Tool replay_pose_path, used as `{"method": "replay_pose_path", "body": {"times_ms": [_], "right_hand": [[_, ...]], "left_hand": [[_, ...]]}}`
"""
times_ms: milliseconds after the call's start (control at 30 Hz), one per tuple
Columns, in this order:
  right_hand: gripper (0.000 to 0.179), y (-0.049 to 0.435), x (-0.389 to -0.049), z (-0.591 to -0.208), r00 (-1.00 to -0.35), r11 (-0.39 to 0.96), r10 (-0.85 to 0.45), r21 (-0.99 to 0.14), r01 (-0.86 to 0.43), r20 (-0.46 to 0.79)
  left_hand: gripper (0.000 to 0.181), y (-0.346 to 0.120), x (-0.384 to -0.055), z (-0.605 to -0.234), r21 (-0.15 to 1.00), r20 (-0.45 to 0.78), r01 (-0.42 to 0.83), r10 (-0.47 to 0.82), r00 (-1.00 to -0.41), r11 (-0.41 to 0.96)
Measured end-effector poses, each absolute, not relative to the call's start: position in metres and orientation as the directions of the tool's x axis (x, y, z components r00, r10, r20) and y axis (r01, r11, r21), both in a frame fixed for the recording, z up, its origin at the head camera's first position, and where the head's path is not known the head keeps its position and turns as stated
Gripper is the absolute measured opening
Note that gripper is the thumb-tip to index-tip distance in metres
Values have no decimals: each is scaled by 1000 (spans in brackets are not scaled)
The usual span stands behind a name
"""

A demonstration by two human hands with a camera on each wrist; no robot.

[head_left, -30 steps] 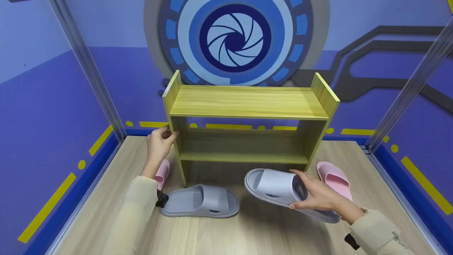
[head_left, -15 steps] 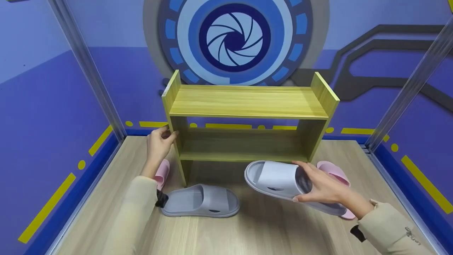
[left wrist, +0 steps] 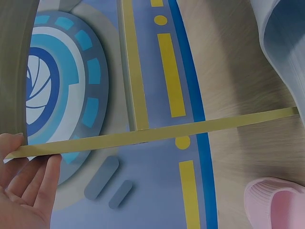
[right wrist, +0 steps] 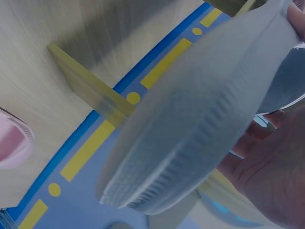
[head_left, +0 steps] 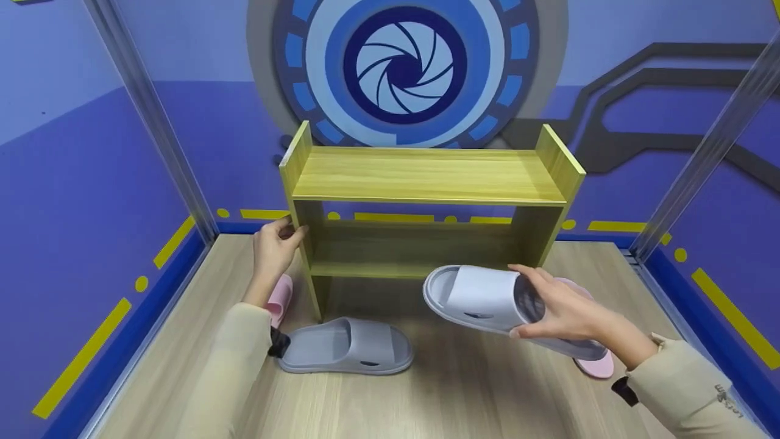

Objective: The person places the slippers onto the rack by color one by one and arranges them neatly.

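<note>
In the head view, my left hand [head_left: 273, 249] holds the left side panel of a light wooden shelf [head_left: 426, 174], thumb on the inner face. The left wrist view shows the fingers [left wrist: 40, 179] and thumb at the panel's front edge. My right hand [head_left: 573, 308] grips a grey slide slipper [head_left: 484, 294] by its strap and side, raised and tilted in front of the lower right of the rack, toe pointing left. Its ribbed sole [right wrist: 190, 109] fills much of the right wrist view. The matching grey slipper [head_left: 375, 346] lies on the floor, toe to the right.
A pink slipper [head_left: 596, 366] sits on the right, partly behind my right hand. Another pink slipper [head_left: 280, 299] is partly hidden by my left forearm. Blue printed walls [head_left: 201, 122] and metal corner posts [head_left: 143, 103] enclose the wood-grain floor [head_left: 341, 405].
My right hand has lifted the grey slipper higher and slightly to the right, over the right-hand pink slipper. The left hand and the shelf have stayed put.
</note>
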State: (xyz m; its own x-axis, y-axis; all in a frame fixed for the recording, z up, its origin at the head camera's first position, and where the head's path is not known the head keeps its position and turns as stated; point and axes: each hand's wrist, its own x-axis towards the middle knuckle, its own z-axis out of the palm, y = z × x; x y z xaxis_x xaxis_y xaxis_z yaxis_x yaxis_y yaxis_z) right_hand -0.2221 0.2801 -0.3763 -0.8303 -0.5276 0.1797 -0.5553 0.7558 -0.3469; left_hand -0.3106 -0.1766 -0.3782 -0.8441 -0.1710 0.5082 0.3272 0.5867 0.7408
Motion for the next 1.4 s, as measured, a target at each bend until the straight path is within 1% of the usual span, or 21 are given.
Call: {"method": "replay_pose_path", "body": {"times_ms": [200,400,700,933,1133,1267,1333,1400], "right_hand": [[94,278,-220,-363,-848,788,-510,-317,-528,144],[94,276,-218,-346,-842,788,-514,-296,-539,164],[93,274,-217,-314,-845,799,-502,-276,-534,182],[95,276,-215,-290,-840,796,-507,-269,-543,195],[95,277,-213,-271,-820,774,-508,-278,-569,264],[94,274,-214,-261,-795,774,-497,-237,-587,349],[94,271,-216,-256,-800,790,-471,-226,-570,372],[92,268,-218,-252,-820,814,-430,-232,-533,378]], "left_hand": [[22,-176,-310,-378,744,506,327,-173,-845,582],[24,-176,-309,-377,740,511,336,-162,-844,583],[25,-176,-308,-376,765,473,308,-169,-865,566],[24,-176,-308,-377,758,482,311,-171,-859,573],[24,-175,-309,-377,754,484,312,-169,-858,579],[22,-176,-310,-378,737,504,321,-168,-847,594],[22,-176,-310,-378,738,505,322,-168,-847,593],[23,-176,-310,-378,744,497,317,-171,-851,589]]}}
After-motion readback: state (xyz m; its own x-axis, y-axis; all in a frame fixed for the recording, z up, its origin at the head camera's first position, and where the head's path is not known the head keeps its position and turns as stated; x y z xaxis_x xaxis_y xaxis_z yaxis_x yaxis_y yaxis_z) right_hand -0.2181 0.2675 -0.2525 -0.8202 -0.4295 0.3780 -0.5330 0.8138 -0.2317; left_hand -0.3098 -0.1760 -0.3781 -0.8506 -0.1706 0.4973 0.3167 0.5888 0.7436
